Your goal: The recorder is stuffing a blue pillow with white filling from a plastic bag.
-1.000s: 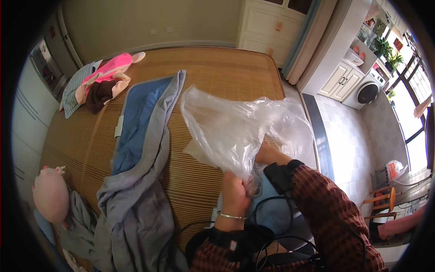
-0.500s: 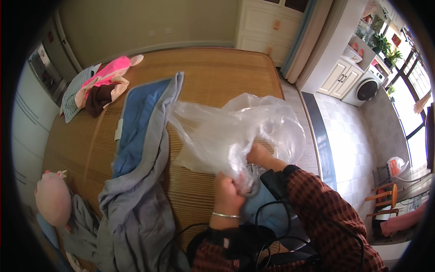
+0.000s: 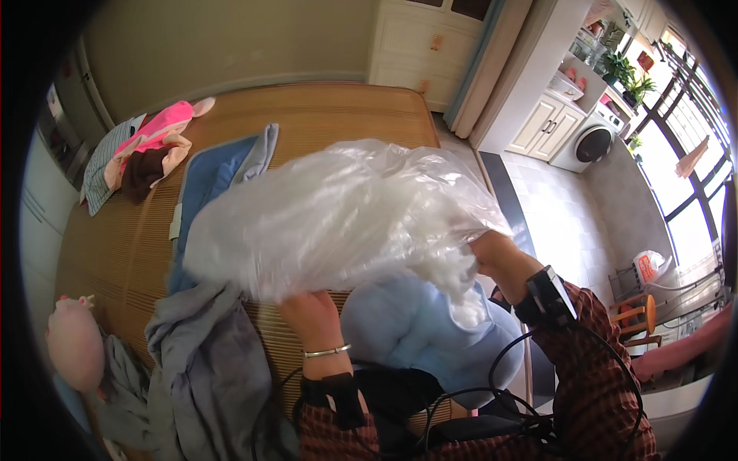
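**Transfer of white filling [image 3: 467,309] seemingly partway, with bag and cushion not yet parted**

The clear plastic bag [image 3: 323,215] is spread left to right above the mat-covered bed [image 3: 330,104]. Its right end is gripped by the right hand [image 3: 496,255]; its near edge is met by the left hand [image 3: 311,315], whose fingers are hidden, so whether they are closed cannot be told. Filling is exposed between the bag and the light blue cushion [image 3: 396,323], near and below it. How much is left inside the bag cannot be judged.
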Action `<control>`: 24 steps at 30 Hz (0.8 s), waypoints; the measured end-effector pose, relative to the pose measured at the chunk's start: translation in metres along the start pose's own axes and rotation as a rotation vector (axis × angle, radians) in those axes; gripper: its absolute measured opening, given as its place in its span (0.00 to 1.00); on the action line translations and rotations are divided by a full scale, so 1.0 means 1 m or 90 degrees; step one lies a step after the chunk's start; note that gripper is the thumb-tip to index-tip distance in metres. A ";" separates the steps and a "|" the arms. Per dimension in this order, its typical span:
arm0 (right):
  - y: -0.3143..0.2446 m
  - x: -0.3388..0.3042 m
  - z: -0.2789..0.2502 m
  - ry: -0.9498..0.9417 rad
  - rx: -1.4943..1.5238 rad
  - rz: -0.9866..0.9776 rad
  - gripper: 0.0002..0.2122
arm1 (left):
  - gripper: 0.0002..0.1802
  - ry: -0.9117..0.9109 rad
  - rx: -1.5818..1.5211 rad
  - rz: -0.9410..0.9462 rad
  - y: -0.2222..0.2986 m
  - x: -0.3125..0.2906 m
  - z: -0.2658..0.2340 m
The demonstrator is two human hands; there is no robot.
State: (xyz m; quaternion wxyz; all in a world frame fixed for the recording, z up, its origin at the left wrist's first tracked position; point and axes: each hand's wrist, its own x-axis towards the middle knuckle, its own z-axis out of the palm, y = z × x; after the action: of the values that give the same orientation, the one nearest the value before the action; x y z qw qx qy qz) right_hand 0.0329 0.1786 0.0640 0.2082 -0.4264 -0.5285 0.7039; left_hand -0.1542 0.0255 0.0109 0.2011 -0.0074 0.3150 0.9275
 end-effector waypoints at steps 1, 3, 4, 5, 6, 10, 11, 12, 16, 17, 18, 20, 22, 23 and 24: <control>-0.002 0.002 0.000 -0.034 -0.195 -0.144 0.14 | 0.23 -0.080 0.060 -0.018 0.001 0.000 -0.001; -0.007 -0.003 0.004 0.034 -0.018 -0.013 0.11 | 0.29 -0.223 0.134 -0.007 0.003 -0.005 0.003; -0.007 -0.005 0.011 0.034 -0.014 -0.017 0.11 | 0.29 -0.228 0.135 -0.005 0.005 -0.007 0.003; -0.007 -0.008 0.015 0.039 -0.025 -0.012 0.10 | 0.28 -0.239 0.250 0.040 0.007 -0.007 0.002; -0.006 -0.011 0.017 0.043 -0.035 -0.007 0.09 | 0.26 -0.248 0.366 0.086 0.010 -0.007 0.000; -0.024 -0.016 0.003 0.004 -0.041 -0.025 0.09 | 0.28 -0.064 0.790 0.232 0.021 -0.027 -0.010; -0.022 -0.006 -0.008 -0.004 -0.089 -0.020 0.10 | 0.25 -0.119 0.774 0.170 0.024 -0.041 -0.011; -0.016 -0.006 -0.019 0.000 -0.082 -0.021 0.10 | 0.23 -0.175 0.756 0.106 0.024 -0.056 -0.013; -0.014 -0.018 -0.017 -0.013 -0.002 -0.045 0.10 | 0.14 -0.690 0.867 0.195 -0.003 -0.131 -0.002; -0.007 -0.023 -0.016 0.036 0.018 -0.049 0.09 | 0.14 -0.690 0.866 0.195 -0.012 -0.142 0.001; 0.002 -0.029 -0.017 0.084 0.038 -0.053 0.09 | 0.11 -0.734 0.902 0.219 -0.023 -0.149 0.000; 0.045 -0.020 -0.047 0.068 0.053 -0.142 0.08 | 0.09 -0.792 0.923 0.245 -0.042 -0.155 0.002; 0.062 -0.030 -0.039 0.176 -0.079 -0.167 0.10 | 0.07 -0.815 1.016 0.241 -0.052 -0.149 -0.005; 0.063 -0.041 -0.032 0.253 -0.225 -0.186 0.11 | 0.07 -0.820 1.014 0.240 -0.052 -0.148 -0.006; 0.076 -0.042 -0.034 0.257 -0.285 -0.306 0.12 | 0.07 -0.798 0.985 0.233 -0.052 -0.147 -0.006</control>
State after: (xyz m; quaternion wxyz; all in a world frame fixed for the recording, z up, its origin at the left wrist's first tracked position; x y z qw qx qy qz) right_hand 0.0959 0.1395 0.0078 0.3690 -0.4552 -0.7023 0.4041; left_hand -0.0006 0.0051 -0.0037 0.1347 0.6616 0.6636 0.3222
